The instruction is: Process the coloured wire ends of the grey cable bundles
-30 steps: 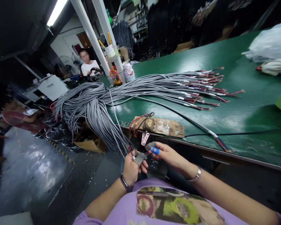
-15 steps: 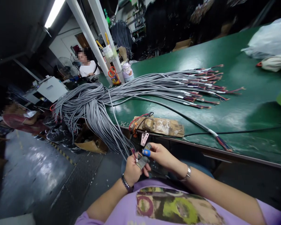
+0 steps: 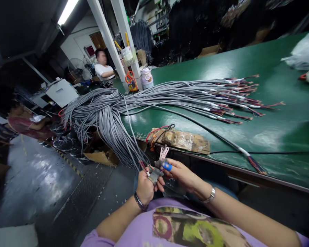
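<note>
My left hand [image 3: 144, 187] is closed round the end of a grey cable [image 3: 134, 144] whose coloured wire tips [image 3: 143, 166] stick out above the fist; its thumb wears a grey finger cover. My right hand [image 3: 180, 173], with a blue cap on one fingertip, pinches at those same wire tips right beside the left hand. Both hands are held in front of my lap, below the bench edge. A small pinkish clip [image 3: 164, 152] hangs from the bench edge just above them.
A thick bundle of grey cables [image 3: 170, 94] lies across the green bench [image 3: 273, 130] and spills off its left end towards the floor. A taped wooden block [image 3: 185, 139] sits at the bench edge. White posts, scissors and a jar stand behind. A seated person [image 3: 104, 68] is far left.
My right hand has drawn in from slightly right to meet the left hand at the wire tips. The view has shifted a little to the left.
</note>
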The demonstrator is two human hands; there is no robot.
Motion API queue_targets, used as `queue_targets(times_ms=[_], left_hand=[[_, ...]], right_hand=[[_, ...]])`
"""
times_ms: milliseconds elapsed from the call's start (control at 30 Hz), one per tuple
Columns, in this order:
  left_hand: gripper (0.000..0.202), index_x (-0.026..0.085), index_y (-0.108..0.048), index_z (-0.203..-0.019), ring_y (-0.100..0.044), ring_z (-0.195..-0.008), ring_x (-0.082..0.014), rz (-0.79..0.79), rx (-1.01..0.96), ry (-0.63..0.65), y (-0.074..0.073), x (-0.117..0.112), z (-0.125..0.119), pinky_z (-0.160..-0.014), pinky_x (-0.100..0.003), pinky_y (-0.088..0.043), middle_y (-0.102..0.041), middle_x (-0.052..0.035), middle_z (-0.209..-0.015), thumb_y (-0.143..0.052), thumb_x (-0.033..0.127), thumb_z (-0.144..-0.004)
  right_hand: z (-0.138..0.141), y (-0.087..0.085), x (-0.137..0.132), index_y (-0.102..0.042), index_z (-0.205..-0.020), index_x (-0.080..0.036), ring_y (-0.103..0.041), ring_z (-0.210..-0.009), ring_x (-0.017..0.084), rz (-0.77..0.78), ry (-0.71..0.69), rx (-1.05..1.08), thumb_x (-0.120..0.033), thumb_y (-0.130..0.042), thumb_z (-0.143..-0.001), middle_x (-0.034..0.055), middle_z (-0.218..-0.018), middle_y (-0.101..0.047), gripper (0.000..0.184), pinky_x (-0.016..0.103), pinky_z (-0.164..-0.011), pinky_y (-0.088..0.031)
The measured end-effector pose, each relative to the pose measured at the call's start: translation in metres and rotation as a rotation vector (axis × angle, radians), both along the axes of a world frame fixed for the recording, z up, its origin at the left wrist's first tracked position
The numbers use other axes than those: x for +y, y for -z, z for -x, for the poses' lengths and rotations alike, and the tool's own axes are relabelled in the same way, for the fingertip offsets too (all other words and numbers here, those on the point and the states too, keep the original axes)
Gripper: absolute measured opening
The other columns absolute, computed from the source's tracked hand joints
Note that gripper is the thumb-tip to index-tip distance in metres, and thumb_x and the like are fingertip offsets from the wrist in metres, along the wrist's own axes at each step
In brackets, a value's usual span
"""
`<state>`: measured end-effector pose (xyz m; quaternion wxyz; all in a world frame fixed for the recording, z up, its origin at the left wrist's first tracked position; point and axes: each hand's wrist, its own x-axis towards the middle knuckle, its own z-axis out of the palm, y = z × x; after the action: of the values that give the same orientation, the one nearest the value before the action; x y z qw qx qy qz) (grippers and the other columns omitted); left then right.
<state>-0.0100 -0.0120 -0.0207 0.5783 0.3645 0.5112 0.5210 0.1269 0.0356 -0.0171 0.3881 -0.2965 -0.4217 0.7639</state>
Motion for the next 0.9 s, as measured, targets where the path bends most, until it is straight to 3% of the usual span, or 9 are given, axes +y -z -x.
queue_targets(times_ms=[133,300,433,567,700,900], left_hand=[[0.037,0.016,-0.052,-0.066,-0.048,-0.030,-0.0077,-0.039,0.063,0.050,0.006,-0.001,0.000,-0.031,-0.018,-0.023,-0.061,-0.0010,-0.049,-0.062,0.050,-0.073],[0.038,0.015,-0.053,-0.066,-0.050,-0.031,-0.0075,-0.049,0.084,0.013,0.005,-0.002,0.001,-0.031,-0.017,-0.023,-0.061,-0.0018,-0.050,-0.059,0.051,-0.076],[0.040,0.016,-0.052,-0.067,-0.048,-0.029,-0.0074,-0.027,0.000,-0.026,-0.005,0.000,0.005,-0.029,-0.016,-0.020,-0.059,0.0004,-0.047,-0.063,0.054,-0.071],[0.042,0.016,-0.051,-0.067,-0.044,-0.025,-0.0078,0.006,-0.106,0.057,-0.018,0.005,0.005,-0.027,-0.016,-0.023,-0.056,0.0016,-0.041,-0.069,0.054,-0.064],[0.040,0.016,-0.053,-0.067,-0.043,-0.024,-0.0081,0.033,-0.183,0.167,-0.025,0.012,0.001,-0.026,-0.016,-0.023,-0.056,0.0008,-0.039,-0.072,0.051,-0.062],[0.038,0.016,-0.053,-0.066,-0.042,-0.023,-0.0081,0.082,-0.226,0.186,-0.022,0.020,-0.003,-0.024,-0.015,-0.025,-0.056,0.0013,-0.038,-0.074,0.047,-0.059]], right_hand=[[0.003,-0.003,0.001,-0.063,-0.075,-0.016,-0.046,-0.050,0.010,-0.053,-0.056,-0.059,-0.043,-0.073,-0.070,-0.0009,-0.058,-0.058,0.029,0.024,-0.051,-0.031],[0.003,-0.001,0.000,-0.062,-0.067,-0.016,-0.041,-0.052,0.009,-0.024,0.108,-0.096,-0.043,-0.076,-0.065,-0.0019,-0.058,-0.054,0.031,0.024,-0.051,-0.032],[-0.005,0.004,0.006,-0.059,-0.064,-0.018,-0.039,-0.050,0.009,0.108,0.208,0.024,-0.050,-0.070,-0.070,-0.0031,-0.055,-0.049,0.034,0.024,-0.052,-0.039],[-0.008,0.003,0.020,-0.065,-0.075,-0.017,-0.047,-0.056,0.011,0.216,0.145,0.110,-0.053,-0.066,-0.072,0.0031,-0.071,-0.060,0.037,0.026,-0.056,-0.045],[-0.002,-0.004,0.028,-0.068,-0.084,-0.016,-0.048,-0.059,0.011,0.201,0.052,0.207,-0.053,-0.066,-0.073,0.0018,-0.068,-0.059,0.039,0.025,-0.057,-0.044],[0.008,-0.003,0.028,-0.068,-0.075,-0.016,-0.046,-0.057,0.010,0.236,0.083,0.318,-0.052,-0.072,-0.068,-0.0007,-0.062,-0.056,0.038,0.022,-0.055,-0.041]])
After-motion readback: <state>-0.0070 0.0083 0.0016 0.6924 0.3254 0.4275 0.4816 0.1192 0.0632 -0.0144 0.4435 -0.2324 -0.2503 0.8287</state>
